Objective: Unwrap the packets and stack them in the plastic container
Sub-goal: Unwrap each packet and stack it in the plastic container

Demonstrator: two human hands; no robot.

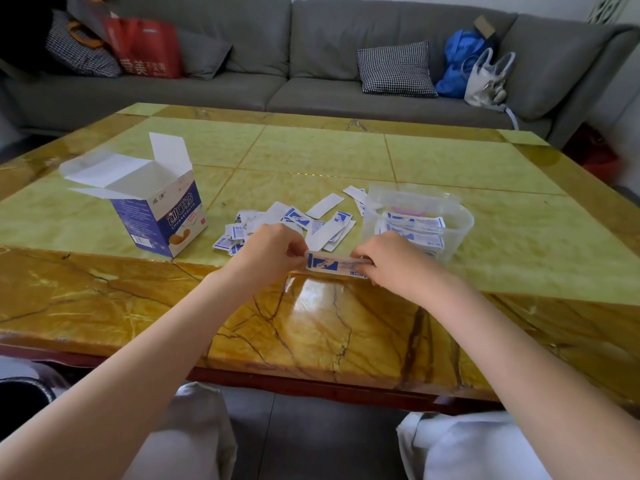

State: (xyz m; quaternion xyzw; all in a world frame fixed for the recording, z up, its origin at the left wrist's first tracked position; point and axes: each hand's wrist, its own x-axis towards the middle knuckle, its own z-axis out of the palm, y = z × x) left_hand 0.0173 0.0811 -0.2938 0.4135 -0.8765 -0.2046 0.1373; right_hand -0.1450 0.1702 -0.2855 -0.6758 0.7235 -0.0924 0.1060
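Packet, blue-and-white wrapper, held level just above the table edge, centre of frame; left hand pinches its left end, fingers closed on it; right hand grips the right end, fingers curled over the wrapper; a tan strip shows along the packet's upper edge.

Plastic container, clear, right of centre, just behind the right hand; several packets lie stacked flat inside it; something pinkish behind them, too blurred to tell.

Loose pile of wrappers, white and blue, spread on the table behind the left hand, reaching towards the container's left wall.

Cardboard box, blue and white, flaps open, stands left of the pile, well apart from the container.

Grey sofa across the top of frame; red bag upper left; checked cushion, blue bag and white bag upper right.
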